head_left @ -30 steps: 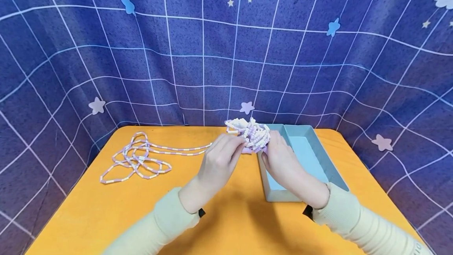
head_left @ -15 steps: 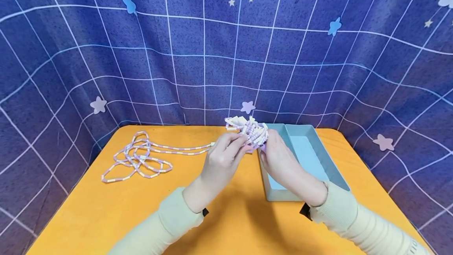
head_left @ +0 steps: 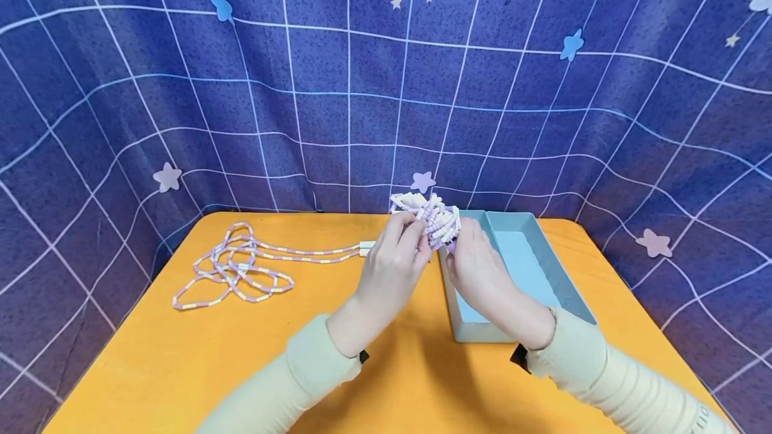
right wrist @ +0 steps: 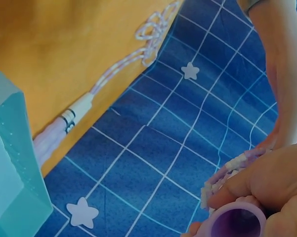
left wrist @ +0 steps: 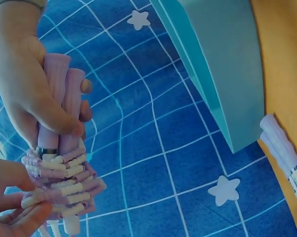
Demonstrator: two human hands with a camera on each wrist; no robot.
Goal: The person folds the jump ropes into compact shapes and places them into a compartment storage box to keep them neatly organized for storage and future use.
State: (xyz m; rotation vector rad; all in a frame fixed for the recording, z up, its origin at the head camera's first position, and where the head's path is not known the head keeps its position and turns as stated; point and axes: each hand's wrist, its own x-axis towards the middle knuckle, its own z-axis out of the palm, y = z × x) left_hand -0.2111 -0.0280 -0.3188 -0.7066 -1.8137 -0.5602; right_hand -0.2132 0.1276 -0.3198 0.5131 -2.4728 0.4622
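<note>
A beaded jump rope point(head_left: 442, 221) in lilac and white is bunched up between my two hands, raised over the table near the box's left side. My right hand point(head_left: 479, 265) grips its two lilac handles point(left wrist: 55, 94) side by side, as the left wrist view shows. Beaded cord is wound round the lower ends of those handles. With thumb and fingers, my left hand point(head_left: 389, 263) pinches a strand of the beads at the wrapped part. The right wrist view shows the hollow end of one handle point(right wrist: 237, 223) beneath my right hand.
A second beaded jump rope point(head_left: 247, 258) lies loosely looped on the left of the orange table point(head_left: 229, 367). Its lilac handles point(right wrist: 54, 134) lie partly behind my left hand. A blue-grey divided box point(head_left: 482, 333) stands at right. A blue star-patterned curtain point(head_left: 338, 119) hangs behind.
My left hand has moved a little to the right and up along the bunched jump rope, uncovering white handle ends of the rope on the table. My right hand stays nearly still.
</note>
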